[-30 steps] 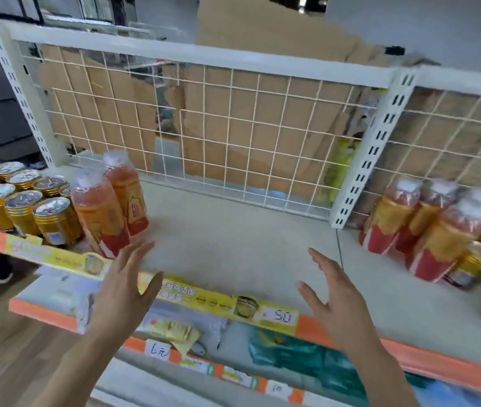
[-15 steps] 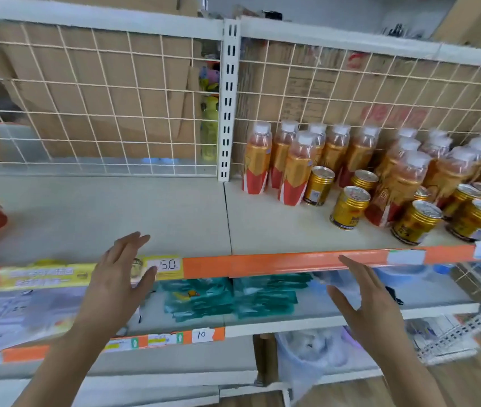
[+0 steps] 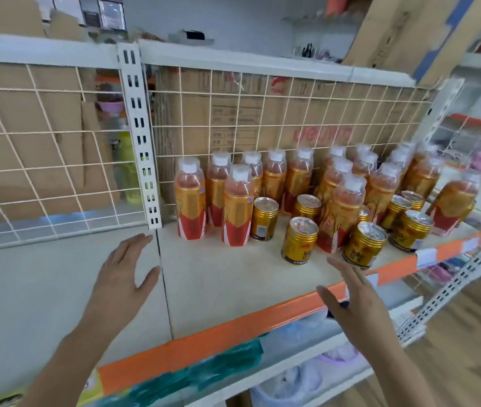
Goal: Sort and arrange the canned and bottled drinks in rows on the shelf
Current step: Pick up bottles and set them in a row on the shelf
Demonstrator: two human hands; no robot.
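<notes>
With left hand [image 3: 121, 277] and right hand [image 3: 350, 304] hovering at the shelf [image 3: 218, 283], each grip apart and empty, the step seems a reach for the mixed bottles [image 3: 190, 201] and cans [image 3: 299, 242] standing far right; next, likely clasping the nearest one.

Both forearms are extended forward and upward. The left hand [image 3: 121, 277] is held flat, fingers straight and together. The right hand [image 3: 350, 298] is likewise spread, nothing gripped.
</notes>
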